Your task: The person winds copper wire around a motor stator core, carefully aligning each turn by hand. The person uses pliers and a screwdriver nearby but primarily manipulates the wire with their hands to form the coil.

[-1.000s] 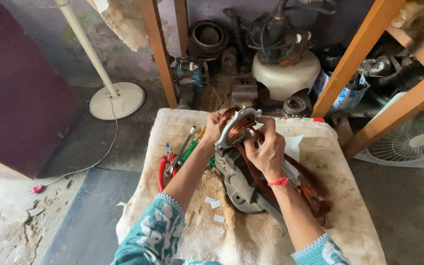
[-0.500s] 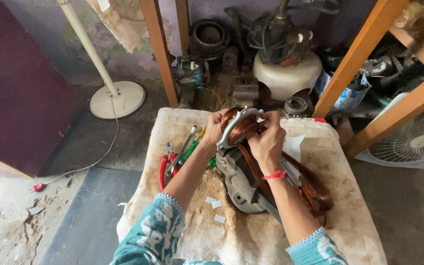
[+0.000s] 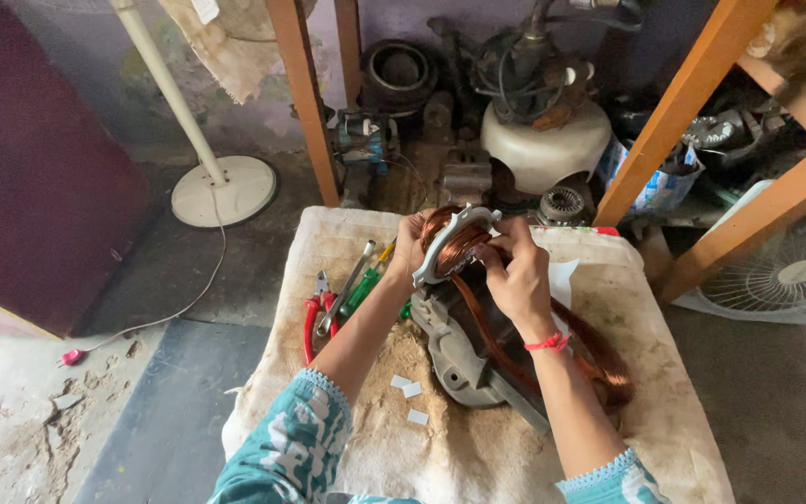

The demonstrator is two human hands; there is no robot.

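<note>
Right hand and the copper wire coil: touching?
Touching. In the head view, the right hand has its fingers curled onto the copper wire coil at the grey motor housing, with no gap visible.

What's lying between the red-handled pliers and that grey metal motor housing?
In the head view, a green-handled screwdriver and a metal wrench lie on the cloth between the red-handled pliers and the grey motor housing; the left forearm crosses above.
</note>
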